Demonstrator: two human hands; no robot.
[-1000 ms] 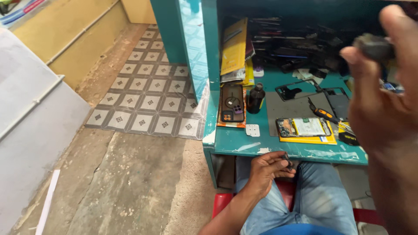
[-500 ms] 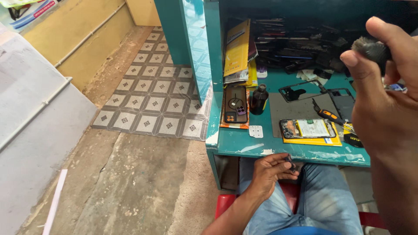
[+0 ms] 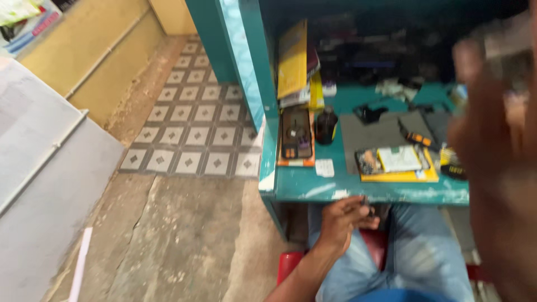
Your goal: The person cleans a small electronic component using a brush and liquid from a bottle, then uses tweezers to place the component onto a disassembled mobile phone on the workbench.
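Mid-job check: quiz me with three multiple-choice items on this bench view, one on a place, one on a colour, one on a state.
1. The dark bottle stands where?
A. on the bench, right of the phone
B. on the floor
C. on the lap

2. The bench is what colour?
A. red
B. teal
C. white

3. The left hand is how?
A. flat on the tiles
B. raised overhead
C. below the bench edge, at the lap

Answers: 1 A, it stands beside the phone. 2 B, its top and frame are teal. 3 C, it rests by the jeans.
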